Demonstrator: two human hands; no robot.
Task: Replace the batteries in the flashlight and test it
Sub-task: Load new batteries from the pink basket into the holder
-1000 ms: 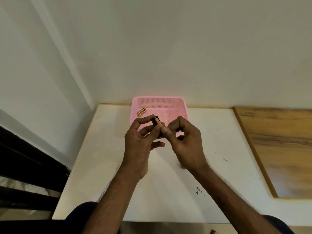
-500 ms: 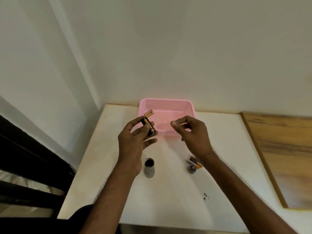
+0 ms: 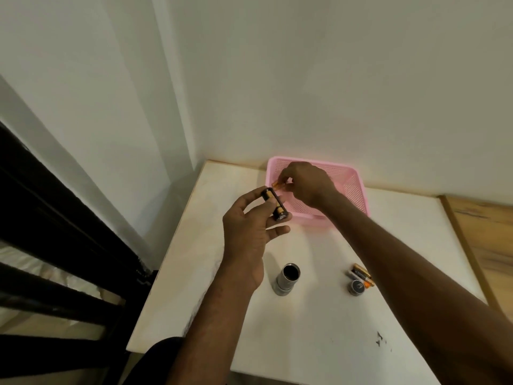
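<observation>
**Battery goes from basket to holder**

Holder (image 3: pixel 273 204) sits in the left hand (image 3: pixel 247 234), pinched between thumb and fingers. It is black, with gold batteries already showing in it. Its long side runs from up-left to down-right, tilted away from the person.

The right hand (image 3: pixel 308 184) is in the pink basket (image 3: pixel 354 190), just behind and to the right of the holder. Its fingertips are pinched on a small gold battery (image 3: pixel 278 185). That battery lies almost flat, pointing left and right, so it does not line up with the holder. My guess is the battery must turn to match the holder's long side before it can slide in. The right hand is the one that has it, and the holder is very near, just below it.

The flashlight tube (image 3: pixel 288 278) stands open on the white table (image 3: pixel 319 343), near the left wrist. The cap (image 3: pixel 357 287) and some other batteries (image 3: pixel 361 274) lie to the right, touching each other. The flashlight is not back together yet.
</observation>
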